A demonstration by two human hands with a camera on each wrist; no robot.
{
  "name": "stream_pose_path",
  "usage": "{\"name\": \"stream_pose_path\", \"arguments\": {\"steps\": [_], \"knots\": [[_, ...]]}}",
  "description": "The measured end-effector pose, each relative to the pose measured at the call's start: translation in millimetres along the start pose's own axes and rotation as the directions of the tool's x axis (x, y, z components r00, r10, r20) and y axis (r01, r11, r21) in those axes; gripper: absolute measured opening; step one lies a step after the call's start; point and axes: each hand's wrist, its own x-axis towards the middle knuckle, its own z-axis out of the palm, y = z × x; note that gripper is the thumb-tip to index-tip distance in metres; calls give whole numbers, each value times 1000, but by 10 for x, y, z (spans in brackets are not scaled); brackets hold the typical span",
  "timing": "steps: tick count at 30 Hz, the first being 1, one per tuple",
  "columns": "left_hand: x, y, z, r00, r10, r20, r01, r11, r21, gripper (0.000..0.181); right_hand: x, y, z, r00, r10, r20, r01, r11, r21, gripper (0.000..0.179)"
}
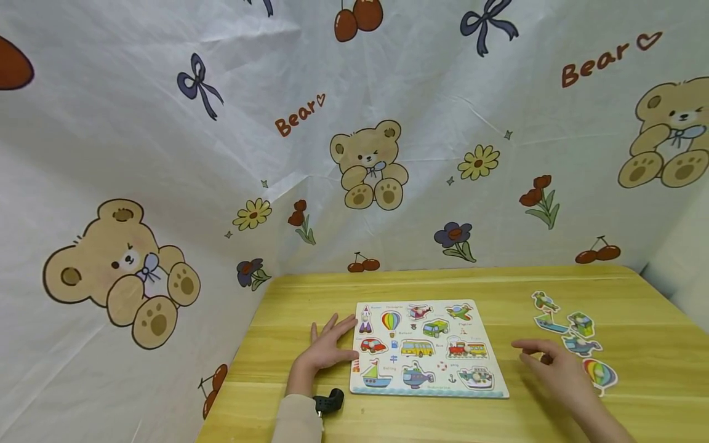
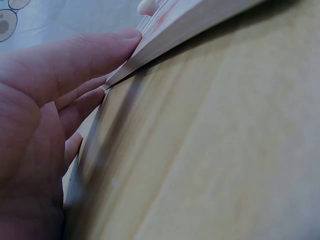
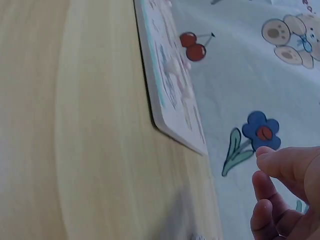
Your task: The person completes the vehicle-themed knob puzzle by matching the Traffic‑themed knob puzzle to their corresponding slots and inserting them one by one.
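A white wooden puzzle board [image 1: 434, 335], printed with vehicles such as a yellow bus, a red car and a train, lies flat on the table. At its left edge is my left hand [image 1: 328, 347], fingers spread. The left wrist view has the thumb [image 2: 95, 55] touching the board's edge [image 2: 165, 47]. Just right of the board, my right hand [image 1: 559, 369] hovers over the table with loosely bent fingers and nothing between them. Beyond it lie several loose puzzle pieces: a plane [image 1: 545, 301], a sailboat [image 1: 550, 325], a green truck [image 1: 581, 324], a blue submarine [image 1: 581, 345] and a striped balloon [image 1: 600, 373].
The wood-grain table [image 1: 443, 286] ends at a white cloth backdrop [image 1: 421, 80] printed with bears, cherries and flowers, which also covers the left side. A black device [image 1: 330, 401] is strapped on the left wrist. Small knobs [image 3: 175, 67] stick up from the board.
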Motion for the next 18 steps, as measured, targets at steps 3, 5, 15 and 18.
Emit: {"name": "stream_pose_path", "arguments": {"steps": [3,5,15,18], "knots": [[0,-3,6,1000,-5,-2,5,1000,1,79,5,84,-92,999,6,-34,-7,1000,-23,24],[5,-4,8,1000,-7,-5,7,1000,5,79,1,139,-149,999,15,-46,-17,999,-34,25],[-3,7,9,1000,-4,-1,4,1000,1,79,56,390,-357,995,99,-35,-102,990,-101,34],[-3,4,9,1000,-5,-2,5,1000,3,78,70,448,-366,993,107,-41,-111,985,-129,34]]}}
